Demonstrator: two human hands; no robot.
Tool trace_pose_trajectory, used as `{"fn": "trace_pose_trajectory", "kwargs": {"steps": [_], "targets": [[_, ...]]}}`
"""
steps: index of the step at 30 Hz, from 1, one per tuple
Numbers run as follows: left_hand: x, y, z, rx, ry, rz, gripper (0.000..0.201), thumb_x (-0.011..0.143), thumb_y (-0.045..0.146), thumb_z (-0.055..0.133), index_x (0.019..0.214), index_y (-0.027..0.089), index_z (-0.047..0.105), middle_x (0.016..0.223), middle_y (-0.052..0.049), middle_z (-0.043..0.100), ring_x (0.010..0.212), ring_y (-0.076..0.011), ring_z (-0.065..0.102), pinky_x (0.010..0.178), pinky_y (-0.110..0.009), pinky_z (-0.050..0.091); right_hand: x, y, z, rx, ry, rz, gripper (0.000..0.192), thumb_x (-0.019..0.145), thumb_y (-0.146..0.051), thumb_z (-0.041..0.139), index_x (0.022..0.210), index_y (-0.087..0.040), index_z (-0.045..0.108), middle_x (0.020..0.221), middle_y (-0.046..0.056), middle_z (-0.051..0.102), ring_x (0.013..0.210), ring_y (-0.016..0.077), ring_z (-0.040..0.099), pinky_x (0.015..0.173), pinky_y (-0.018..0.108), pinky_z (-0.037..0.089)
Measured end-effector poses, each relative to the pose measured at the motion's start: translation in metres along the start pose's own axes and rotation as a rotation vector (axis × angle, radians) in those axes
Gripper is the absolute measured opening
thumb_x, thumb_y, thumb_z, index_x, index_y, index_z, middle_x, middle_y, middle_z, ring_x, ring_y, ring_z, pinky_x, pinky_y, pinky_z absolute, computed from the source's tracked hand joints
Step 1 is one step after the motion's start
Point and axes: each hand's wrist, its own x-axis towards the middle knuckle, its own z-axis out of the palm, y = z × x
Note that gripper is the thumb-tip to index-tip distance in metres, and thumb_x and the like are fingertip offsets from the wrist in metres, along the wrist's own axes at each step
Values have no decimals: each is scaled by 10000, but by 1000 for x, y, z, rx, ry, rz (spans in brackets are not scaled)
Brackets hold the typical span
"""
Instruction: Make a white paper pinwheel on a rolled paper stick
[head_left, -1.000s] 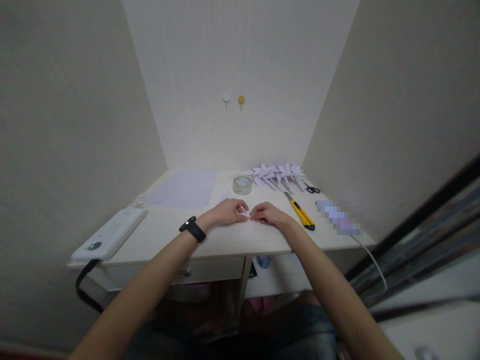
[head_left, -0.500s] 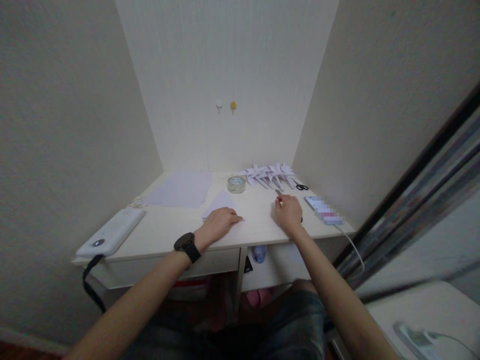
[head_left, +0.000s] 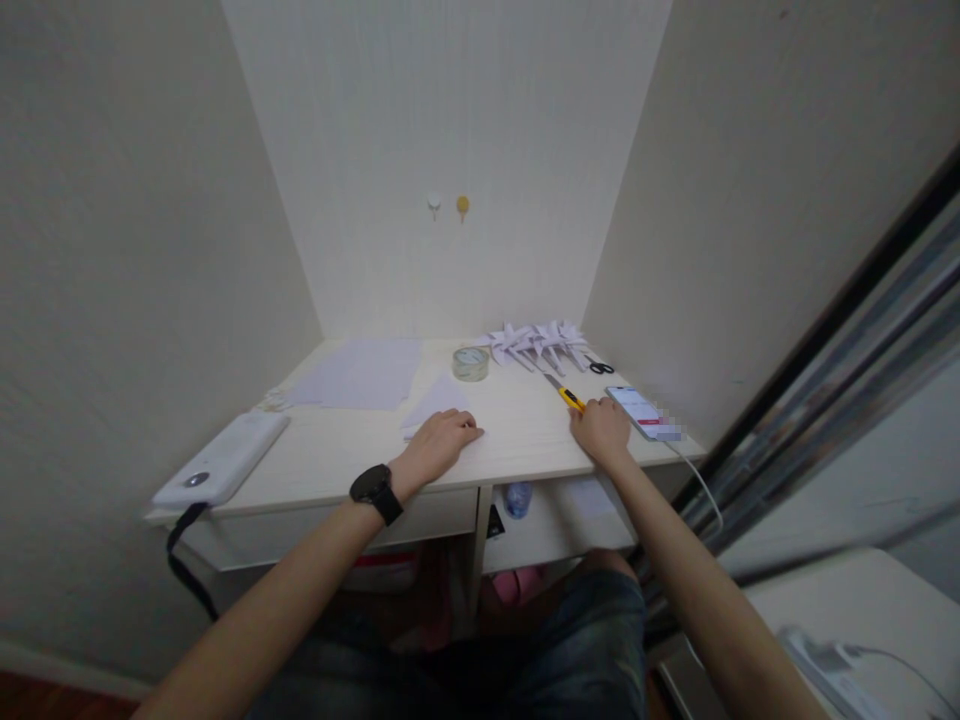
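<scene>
I see right hand [head_left: 602, 430] on yellow utility knife [head_left: 568, 396] at desk [head_left: 517, 440] front right: fingers curled over handle end, grip closed on it; slim metal blade end points away toward back. Left hand [head_left: 439, 443] flat, fingers together, pressing corner of folded white paper [head_left: 435, 402], black watch [head_left: 375, 491] on wrist. Round clear tape roll [head_left: 470, 363] behind paper. Phone [head_left: 643, 412] just beside right hand, cable attached. Pointed folded paper pieces [head_left: 534, 341] at back, small black scissors [head_left: 601, 368] beside them. Smooth white rounded power bank [head_left: 222, 460] at left edge.
</scene>
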Motion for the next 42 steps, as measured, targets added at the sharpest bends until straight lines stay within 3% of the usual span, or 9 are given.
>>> {"fn": "trace_pose_trajectory", "kwargs": {"steps": [10, 14, 17, 19, 23, 26, 33, 38, 42], "targets": [[1, -2, 2, -132, 59, 20, 314, 980, 194, 448, 1184, 189, 688, 1187, -83, 689, 1106, -232, 571, 963, -387, 450, -17, 12, -12, 478, 146, -61, 400, 927, -436, 496, 1153, -128, 614, 1085, 168, 673, 978, 296, 641, 821, 394, 473], [1, 1, -10, -302, 362, -272, 374, 1003, 324, 415, 1207, 132, 662, 1217, -126, 677, 1145, -238, 582, 1018, -403, 441, -31, 22, -25, 732, 238, -219, 407, 858, -511, 589, 1049, -160, 662, 1020, 130, 701, 935, 279, 647, 834, 402, 490], [2, 1, -32, -527, 469, -441, 452, 995, 429, 400, 1214, 124, 651, 1255, -133, 664, 1138, -235, 604, 974, -382, 477, -43, 25, -44, 804, 139, -450, 346, 825, -480, 668, 1019, -194, 686, 974, 97, 708, 895, 256, 654, 815, 383, 503], [1, 2, -49, -679, 330, -405, 487, 961, 497, 447, 1212, 137, 659, 1273, -122, 663, 1151, -240, 609, 948, -363, 491, -49, 23, -60, 816, 18, -597, 312, 821, -438, 701, 1032, -208, 698, 973, 82, 707, 877, 235, 655, 796, 362, 509], [-5, 11, -70, -907, -130, -219, 408, 877, 498, 590, 1039, 158, 746, 1027, -86, 759, 950, -207, 682, 858, -312, 511, -55, 17, -84, 822, -118, -738, 269, 817, -397, 722, 1024, -226, 723, 962, 75, 714, 874, 226, 658, 807, 362, 512], [-10, 17, -71, -951, -235, -233, 283, 773, 414, 717, 889, 163, 782, 842, -64, 766, 777, -175, 675, 739, -267, 507, -55, 13, -92, 833, -158, -773, 270, 801, -395, 735, 1017, -235, 736, 937, 77, 718, 843, 225, 657, 775, 363, 514], [-14, 18, -68, -890, -196, -298, 184, 688, 308, 764, 818, 181, 796, 740, -42, 747, 677, -149, 625, 649, -244, 458, -45, 13, -99, 949, -182, -704, 327, 719, -430, 802, 984, -243, 757, 928, 74, 718, 847, 237, 651, 791, 379, 520], [-16, 21, -67, -1009, -22, -438, 173, 652, 313, 774, 732, 161, 774, 694, -45, 727, 636, -141, 598, 619, -248, 451, -49, 2, -77, 1641, -289, -409, 747, 666, -505, 818, 1336, -314, 548, 1036, 56, 678, 694, 182, 635, 615, 345, 558], [-12, 29, -60, -1118, 151, -533, 203, 649, 327, 771, 741, 145, 764, 756, -60, 740, 672, -152, 606, 653, -266, 466, -59, -34, -58, 1870, -508, -342, 760, 624, -446, 862, 1298, -289, 548, 1117, 76, 675, 906, 212, 676, 812, 384, 568]]}}
